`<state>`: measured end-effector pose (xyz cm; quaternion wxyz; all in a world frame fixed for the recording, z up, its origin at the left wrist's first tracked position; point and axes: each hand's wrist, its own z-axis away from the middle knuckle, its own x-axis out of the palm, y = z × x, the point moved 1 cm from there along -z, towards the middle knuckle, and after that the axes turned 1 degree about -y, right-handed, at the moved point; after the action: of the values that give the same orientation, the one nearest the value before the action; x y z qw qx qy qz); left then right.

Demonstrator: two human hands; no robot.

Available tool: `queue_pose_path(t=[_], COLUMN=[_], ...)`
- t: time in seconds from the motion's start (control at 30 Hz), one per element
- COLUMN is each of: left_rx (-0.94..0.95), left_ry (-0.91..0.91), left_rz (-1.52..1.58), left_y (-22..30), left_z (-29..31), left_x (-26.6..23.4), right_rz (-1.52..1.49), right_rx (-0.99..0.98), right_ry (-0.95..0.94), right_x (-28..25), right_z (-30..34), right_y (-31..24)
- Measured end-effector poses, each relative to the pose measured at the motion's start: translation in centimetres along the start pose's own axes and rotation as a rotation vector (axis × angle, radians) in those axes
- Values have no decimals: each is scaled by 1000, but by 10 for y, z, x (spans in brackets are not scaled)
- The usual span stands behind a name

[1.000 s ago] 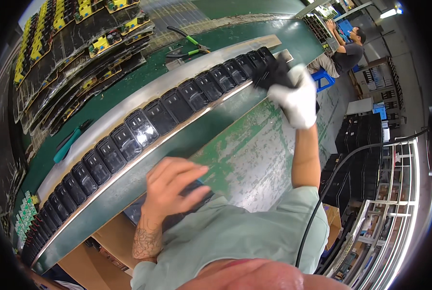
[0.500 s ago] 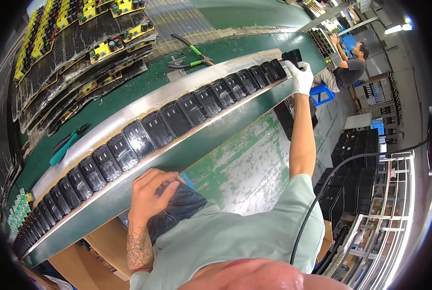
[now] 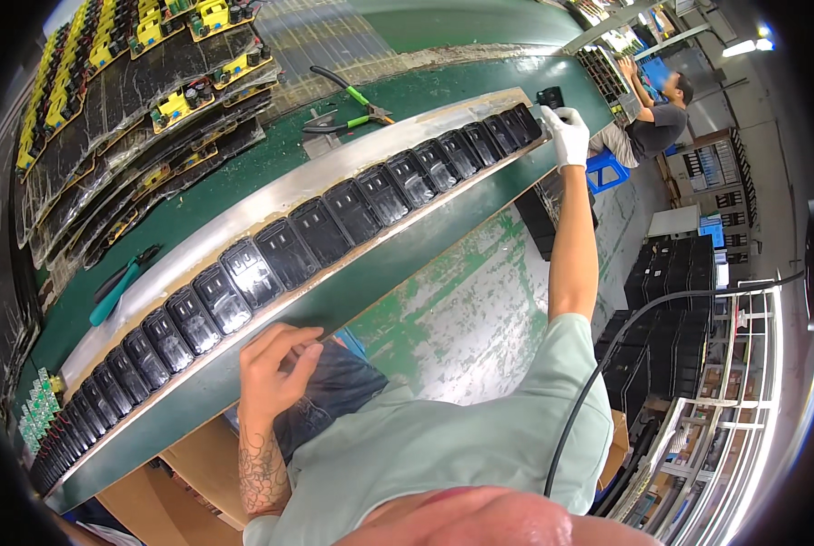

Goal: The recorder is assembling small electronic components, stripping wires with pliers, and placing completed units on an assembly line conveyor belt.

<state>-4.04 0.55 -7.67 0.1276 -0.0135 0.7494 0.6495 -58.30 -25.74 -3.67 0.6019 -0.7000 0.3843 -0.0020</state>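
Observation:
A long row of black plastic cases (image 3: 350,211) lies along a pale metal strip (image 3: 197,241) on the green bench. My right hand (image 3: 568,136), in a white glove, is at the far right end of this row. Its fingers are closed at the near edge of a small black plastic case (image 3: 550,96); the glove partly hides the contact. My left hand (image 3: 275,369) is bare and hovers over my lap near the bench's front edge. Its fingers are curled, with the thumb close to the fingertips. A tiny dark thing shows at the tips, too small to name.
Pliers with green handles (image 3: 357,100) and a teal-handled tool (image 3: 116,289) lie behind the row. Stacked trays of yellow and black circuit boards (image 3: 143,86) stand at the back left. Green boards (image 3: 40,409) sit far left. A co-worker (image 3: 663,118) sits beyond, near a blue stool (image 3: 607,171).
My right hand has drawn slightly back, and less of the black case shows beyond it. My left thumb has come closer to the fingertips. The view has shifted a little.

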Motion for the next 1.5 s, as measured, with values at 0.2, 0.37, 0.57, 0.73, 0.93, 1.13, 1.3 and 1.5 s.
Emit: queue_pose_path(t=[0.2, 0.37, 0.57, 0.73, 0.93, 1.13, 1.3, 1.5], left_rx=[3, 10, 64, 301, 310, 250, 258, 360], left_ry=[13, 10, 26, 85, 72, 61, 70, 100], left_rz=[0, -7, 17, -51, 22, -22, -42, -10], left_y=[0, 1, 3, -1, -11, -9, -10, -7], left_z=[0, 0, 1, -2, 6, 3, 7, 1], left_x=[0, -2, -2, -2, 0, 1, 0, 6], right_rz=[325, 125, 17, -239, -44, -2, 105, 206], right_rx=[-9, -78, 32, 273, -687, -401, -140, -79], right_ry=[-211, -144, -260, -385, -292, -260, -170, -75], right_x=[-10, -17, -2, -20, -66, -3, -9, -46], right_z=[-8, -23, -42, -72, -136, -100, -86, -88], right_y=[4, 17, 31, 56, 127, 105, 78, 103])
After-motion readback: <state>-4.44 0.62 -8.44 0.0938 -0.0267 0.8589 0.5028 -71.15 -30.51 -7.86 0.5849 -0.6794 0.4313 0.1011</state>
